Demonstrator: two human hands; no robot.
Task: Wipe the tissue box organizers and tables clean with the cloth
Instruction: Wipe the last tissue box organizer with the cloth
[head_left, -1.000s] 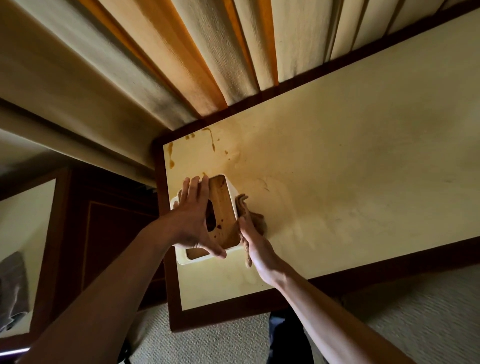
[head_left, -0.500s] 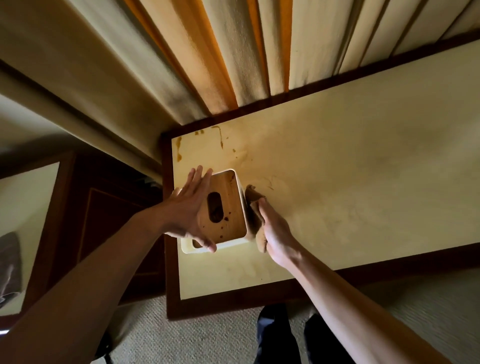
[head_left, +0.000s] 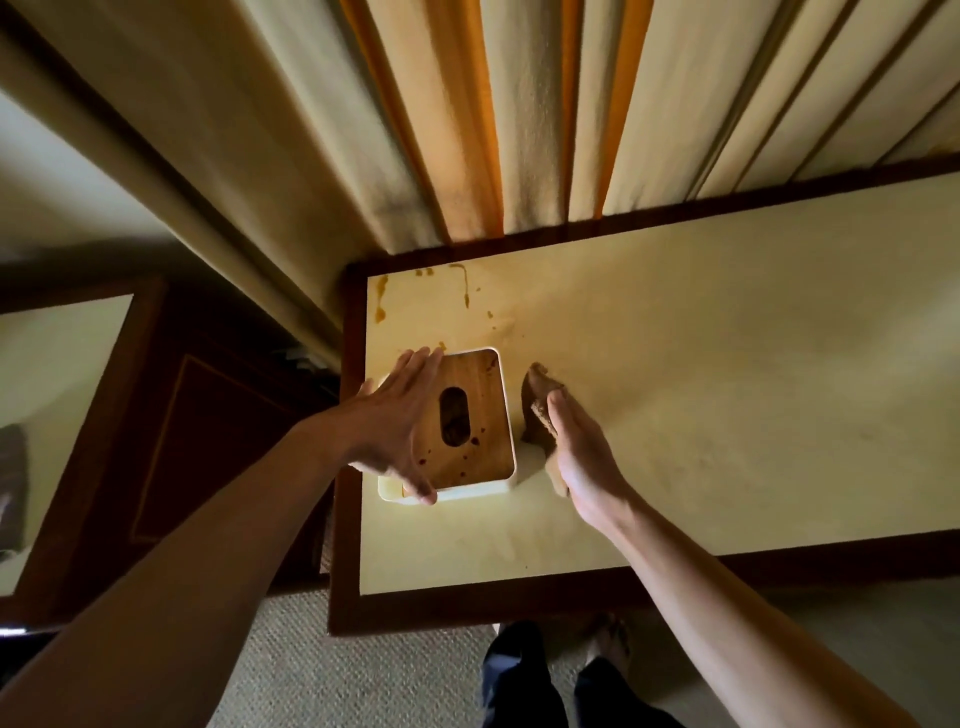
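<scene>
Tissue box organizer (head_left: 480, 410): white box with a wooden lid and 1 oval slot, sitting near the left end of the surface, a few dark spots on the lid.
Left hand (head_left: 397, 423): fingers straight, laid flat over the left side of the lid, thumb down at the front left corner. Not curled around it, just pressing on top.
Right hand (head_left: 582, 457): fingers straight too, flat on the cloth, just right of the box and not touching it as far as I can see.
Cloth (head_left: 540, 402): brown, bunched under the right palm, front end poking out past the fingertips, lying on the surface right beside the box's right wall.
Surface (head_left: 727, 415): pale yellow top with a dark wood border, orange-brown drips and streaks near the back left corner.
Curtain (head_left: 519, 130): cream and orange folds hanging behind the surface.
Floor (head_left: 363, 675): beige carpet, dark trouser legs at the bottom.
</scene>
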